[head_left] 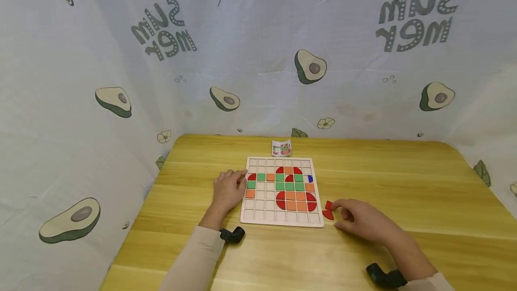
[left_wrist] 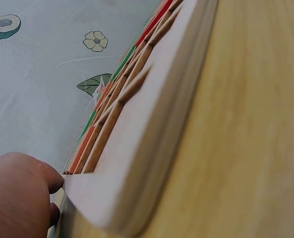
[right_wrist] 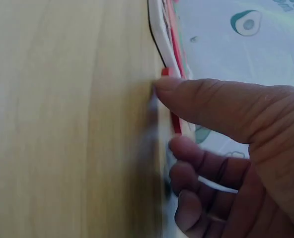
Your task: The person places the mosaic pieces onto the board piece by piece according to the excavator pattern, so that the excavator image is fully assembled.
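My left hand point(head_left: 230, 188) rests on the table at the left edge of a pale wooden grid board point(head_left: 260, 223), fingertips right at its rim. In the left wrist view, a finger and thumb lie at the corner of the board point(left_wrist: 132, 163). Beyond the board's right edge, my right hand point(head_left: 361, 220) reaches over two loose red pieces. Its index fingertip meets a red square tile point(head_left: 329, 205), while the thumb stays apart. Just below lies a red quarter-round tile point(head_left: 328, 214). In the right wrist view, the remaining fingers are loosely bent.
Green tiles point(head_left: 289, 186), orange tiles point(head_left: 301, 205) and red rounded tiles point(head_left: 311, 206) fill part of the grid. A small blue tile point(head_left: 310, 178) sits near its right side. Behind the board stands a curved pattern card point(head_left: 281, 148). A printed curtain point(head_left: 258, 66) hangs behind the table point(head_left: 387, 165).
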Demonstrator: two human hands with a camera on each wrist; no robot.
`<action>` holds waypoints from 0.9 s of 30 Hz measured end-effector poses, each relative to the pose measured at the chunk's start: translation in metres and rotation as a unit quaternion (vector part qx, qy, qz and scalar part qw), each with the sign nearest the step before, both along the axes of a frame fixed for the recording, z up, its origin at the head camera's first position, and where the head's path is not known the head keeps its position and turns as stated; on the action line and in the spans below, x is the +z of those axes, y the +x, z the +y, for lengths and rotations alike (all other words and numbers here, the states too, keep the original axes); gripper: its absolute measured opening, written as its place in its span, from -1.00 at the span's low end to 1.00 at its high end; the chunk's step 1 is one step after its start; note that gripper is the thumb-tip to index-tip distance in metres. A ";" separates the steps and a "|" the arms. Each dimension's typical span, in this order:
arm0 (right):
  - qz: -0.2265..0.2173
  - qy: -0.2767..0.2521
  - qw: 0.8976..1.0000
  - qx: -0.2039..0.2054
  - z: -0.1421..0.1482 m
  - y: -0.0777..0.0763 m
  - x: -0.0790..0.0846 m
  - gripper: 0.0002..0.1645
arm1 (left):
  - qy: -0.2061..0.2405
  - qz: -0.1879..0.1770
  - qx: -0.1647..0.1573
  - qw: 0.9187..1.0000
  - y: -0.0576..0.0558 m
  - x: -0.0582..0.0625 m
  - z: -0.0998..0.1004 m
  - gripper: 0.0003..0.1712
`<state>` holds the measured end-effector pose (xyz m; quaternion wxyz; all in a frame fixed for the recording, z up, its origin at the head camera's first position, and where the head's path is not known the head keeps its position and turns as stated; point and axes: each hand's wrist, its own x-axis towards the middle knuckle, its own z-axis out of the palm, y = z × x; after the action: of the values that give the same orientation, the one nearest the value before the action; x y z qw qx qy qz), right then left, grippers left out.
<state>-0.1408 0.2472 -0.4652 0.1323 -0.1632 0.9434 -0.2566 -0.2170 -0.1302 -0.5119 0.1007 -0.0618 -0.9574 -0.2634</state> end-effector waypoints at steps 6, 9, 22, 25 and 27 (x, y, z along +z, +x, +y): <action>0.033 0.011 0.999 0.030 -0.006 -0.005 -0.003 -0.78 | 0.001 -0.001 0.002 1.000 0.000 -0.002 -0.001 -0.61; 0.029 0.014 0.999 0.019 -0.008 -0.006 -0.003 -0.82 | -0.001 0.002 0.001 1.000 0.000 -0.002 0.000 -0.61; 0.058 0.013 0.997 0.046 -0.069 -0.012 0.013 -0.82 | -0.002 0.004 -0.003 1.000 -0.004 -0.001 -0.003 -0.61; 0.069 0.009 0.995 0.078 -0.093 -0.014 0.011 -0.81 | -0.003 0.003 -0.003 1.000 -0.004 -0.002 -0.002 -0.61; 0.071 0.006 0.993 0.097 -0.110 -0.016 0.009 -0.82 | -0.002 0.002 -0.003 1.000 -0.003 -0.003 -0.002 -0.61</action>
<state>-0.1573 0.1368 -0.4562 0.0905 -0.2711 0.9315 -0.2248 -0.2205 -0.1323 -0.5144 0.1016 -0.0652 -0.9575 -0.2618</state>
